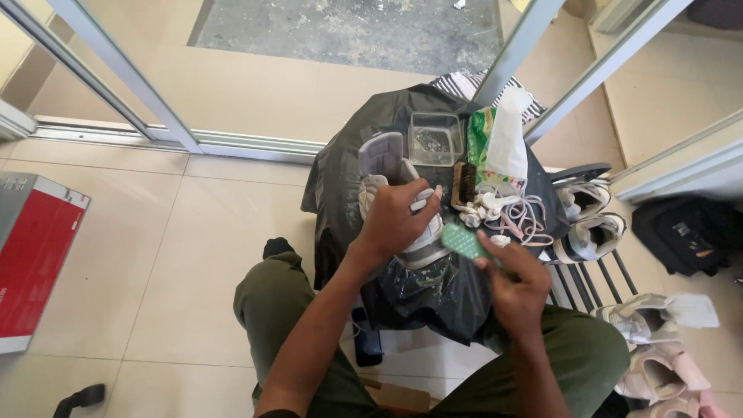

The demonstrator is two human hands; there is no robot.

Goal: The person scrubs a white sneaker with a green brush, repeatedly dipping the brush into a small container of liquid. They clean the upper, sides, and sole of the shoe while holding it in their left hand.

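Note:
My left hand (pixel 396 218) grips a grey and white sneaker (pixel 385 166) from above, holding it on a surface covered with black plastic sheet (pixel 340 166). In my right hand (pixel 517 288) is a small green brush (pixel 462 241), its head right beside the sneaker's sole. Loose white and pink laces (pixel 517 213) lie just to the right of the shoe. A wooden brush (pixel 463 186) lies between the shoe and the laces.
A clear plastic tub (pixel 434 138), a green packet (pixel 480 135) and a white cloth (pixel 508 139) sit at the back. Other sneakers (pixel 588 217) rest on a rack to the right. A red box (pixel 35 251) stands on the tiled floor at left.

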